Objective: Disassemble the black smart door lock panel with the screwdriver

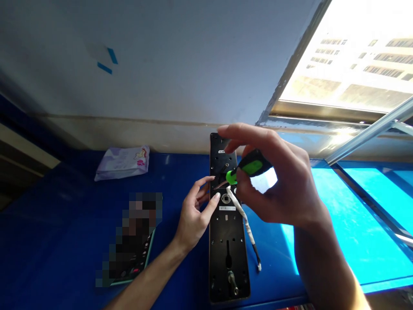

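Note:
A long black panel (227, 254) with holes and a white label lies lengthwise on the blue surface. My right hand (277, 176) grips a green and black screwdriver (253, 167) above the panel, its shaft slanting down to the left toward the panel's middle. My left hand (196, 215) rests at the panel's left edge, thumb and fingers apart near the screwdriver tip, with the thumb on the panel. From the panel's middle a white-wrapped cable (247, 224) runs down past the right edge and ends in a small white connector. Whether the tip touches a screw is too small to tell.
A lilac packet (122, 162) lies at the back left of the blue surface (174, 172). In front of it is a phone-like device (138, 254), partly pixelated. Behind stands a pale wall (180, 64); a metal bar (371, 129) slants across the right beside a bright window.

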Available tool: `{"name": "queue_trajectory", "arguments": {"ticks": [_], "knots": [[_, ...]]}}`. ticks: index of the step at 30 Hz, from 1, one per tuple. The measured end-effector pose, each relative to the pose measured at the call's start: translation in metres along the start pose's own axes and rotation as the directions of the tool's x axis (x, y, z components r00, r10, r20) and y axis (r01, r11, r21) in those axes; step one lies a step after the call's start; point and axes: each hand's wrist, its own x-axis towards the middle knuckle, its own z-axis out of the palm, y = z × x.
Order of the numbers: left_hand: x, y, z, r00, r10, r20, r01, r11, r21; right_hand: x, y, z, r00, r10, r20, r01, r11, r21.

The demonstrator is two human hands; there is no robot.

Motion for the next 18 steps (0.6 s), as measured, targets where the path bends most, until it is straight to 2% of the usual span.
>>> {"name": "queue_trajectory", "arguments": {"ticks": [7, 14, 18], "knots": [[-0.0001, -0.0022, -0.001, 1.0, -0.011, 0.008, 0.011, 1.0, 0.0, 0.0029, 0.0047, 0.0022, 0.998, -0.047, -0.035, 0.046, 0.999, -0.023], [0.0003, 0.0023, -0.0002, 1.0, -0.017, 0.002, 0.017, 1.0, 0.002, -0.0001, 0.0006, -0.0012, 1.0, 0.028, 0.007, -0.028, 1.0, 0.011], [-0.0001, -0.0008, -0.0008, 1.0, -0.025, 0.003, 0.025, 1.0, -0.005, 0.0006, 0.0017, -0.0001, 0.999, -0.035, -0.023, 0.035, 0.999, -0.009]]}}
